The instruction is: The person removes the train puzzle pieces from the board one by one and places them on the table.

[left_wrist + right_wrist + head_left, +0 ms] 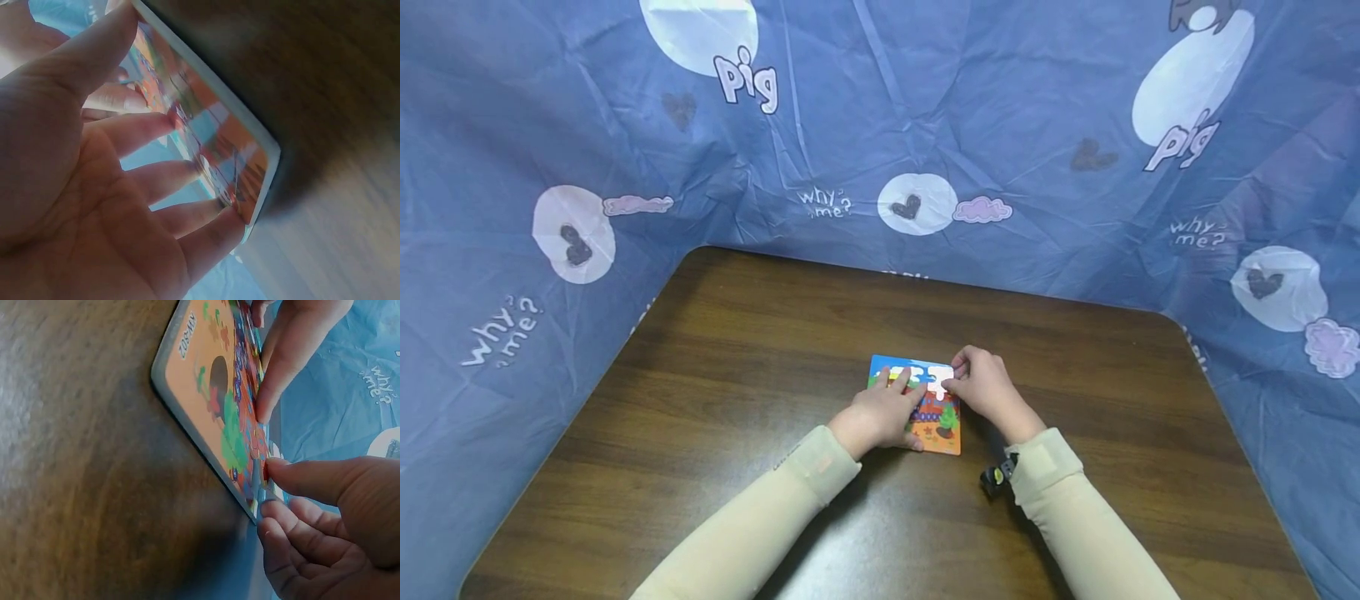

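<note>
A small picture jigsaw puzzle (931, 440) lies flat on the table, blue along its top and orange at the bottom. Two white jigsaw-shaped areas show in its upper part. My left hand (880, 412) rests over the puzzle's left side. Its fingers spread across the picture in the left wrist view, with the thumb along the near edge. At the upper right corner, my right hand (988, 387) pinches a small puzzle piece (267, 474) between thumb and fingertips. The piece is mostly hidden by the fingers and overlaps the board in the right wrist view.
The brown wooden table (737, 375) extends around the puzzle on every side. A blue printed cloth (850, 150) hangs behind and beside it. Strapped at the right wrist is a small black camera (994, 479), close over the tabletop.
</note>
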`<state>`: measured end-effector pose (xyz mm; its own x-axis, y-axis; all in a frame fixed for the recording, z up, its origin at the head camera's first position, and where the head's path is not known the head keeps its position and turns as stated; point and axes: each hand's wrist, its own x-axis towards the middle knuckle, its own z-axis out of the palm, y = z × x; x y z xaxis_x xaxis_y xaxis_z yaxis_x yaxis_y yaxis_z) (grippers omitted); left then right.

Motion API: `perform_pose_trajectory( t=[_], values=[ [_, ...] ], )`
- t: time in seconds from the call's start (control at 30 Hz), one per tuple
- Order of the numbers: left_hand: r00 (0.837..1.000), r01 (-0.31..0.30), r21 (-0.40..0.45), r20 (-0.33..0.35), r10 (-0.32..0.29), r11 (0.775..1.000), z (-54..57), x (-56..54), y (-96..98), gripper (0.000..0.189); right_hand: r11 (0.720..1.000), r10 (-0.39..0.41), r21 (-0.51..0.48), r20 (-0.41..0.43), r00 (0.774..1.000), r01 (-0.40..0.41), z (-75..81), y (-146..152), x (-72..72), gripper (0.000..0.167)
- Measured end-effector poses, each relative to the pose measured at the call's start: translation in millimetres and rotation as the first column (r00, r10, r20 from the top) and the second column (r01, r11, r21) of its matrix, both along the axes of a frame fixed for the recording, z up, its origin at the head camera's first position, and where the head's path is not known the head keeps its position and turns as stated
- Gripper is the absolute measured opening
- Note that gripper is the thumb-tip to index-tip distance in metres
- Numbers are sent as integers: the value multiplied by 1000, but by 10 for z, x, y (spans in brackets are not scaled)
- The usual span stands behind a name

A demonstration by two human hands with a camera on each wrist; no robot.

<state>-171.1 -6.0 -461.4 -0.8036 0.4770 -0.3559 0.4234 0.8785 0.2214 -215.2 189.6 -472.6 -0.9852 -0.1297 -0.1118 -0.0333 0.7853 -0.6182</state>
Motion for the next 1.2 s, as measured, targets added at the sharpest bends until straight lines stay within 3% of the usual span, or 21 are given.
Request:
perform_pose_trajectory(
  t=[0.27, 0.47, 0.7, 1.2],
  values=[
    [998, 53, 0, -16, -53, 999, -27, -4, 15, 82, 1000, -4, -27, 9, 1000, 4, -32, 17, -8, 36],
    [996, 76, -29, -36, -77, 997, -36, -18, 25, 81, 1000, 0, -26, 23, 1000, 1, -41, 21, -9, 28],
    [996, 77, -47, -45, -79, 996, -18, -20, 39, 81, 996, 8, -93, 31, 1000, -5, -46, 93, -37, 22],
    [997, 68, -13, -32, -68, 998, -28, 6, 1, 83, 977, -13, -213, 66, 998, 26, -32, 593, -16, 23]
  ],
)
